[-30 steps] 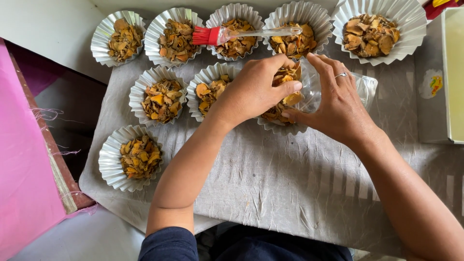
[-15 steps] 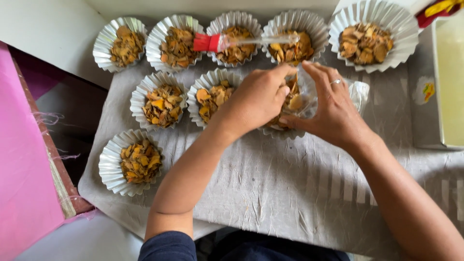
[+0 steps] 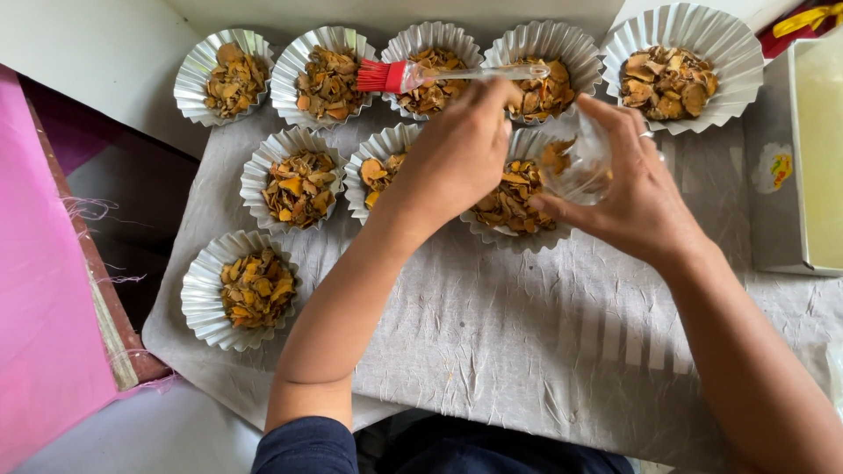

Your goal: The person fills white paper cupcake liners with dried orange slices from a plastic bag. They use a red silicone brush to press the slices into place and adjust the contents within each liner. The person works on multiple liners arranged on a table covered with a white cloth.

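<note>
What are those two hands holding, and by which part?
The right hand grips a clear cup by its side, tilted over a foil case. The left hand reaches into that case; its hold cannot be told.

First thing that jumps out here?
Nine fluted foil cups of dried orange-brown chips stand in rows on grey paper. At centre both hands meet over one cup: the right hand tilts a clear glass of chips, the left hand beside it. A red brush lies across the top row.

Red-bristled brush [image 3: 413, 75] (across back cups), pink cloth [image 3: 39, 290]
</note>
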